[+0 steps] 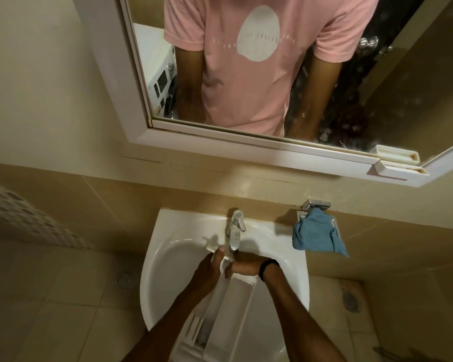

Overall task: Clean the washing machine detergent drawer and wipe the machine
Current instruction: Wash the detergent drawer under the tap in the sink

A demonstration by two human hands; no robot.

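The white detergent drawer (pixel 228 314) lies lengthwise in the white sink (pixel 168 257), its far end under the chrome tap (pixel 235 231). My left hand (pixel 207 270) grips the drawer's far left edge, thumb up over the rim. Across the far end, my right hand (pixel 243 265), with a black band on the wrist, has its fingers curled over the rim. The washing machine (pixel 162 77) shows only as a reflection in the mirror, at the left.
A blue cloth (pixel 314 236) hangs from a chrome holder on the wall right of the sink. A white-framed mirror (pixel 131 74) fills the wall above. Floor drains (pixel 126 279) sit left and right of the sink. A perforated white basket (pixel 24 218) stands at the left.
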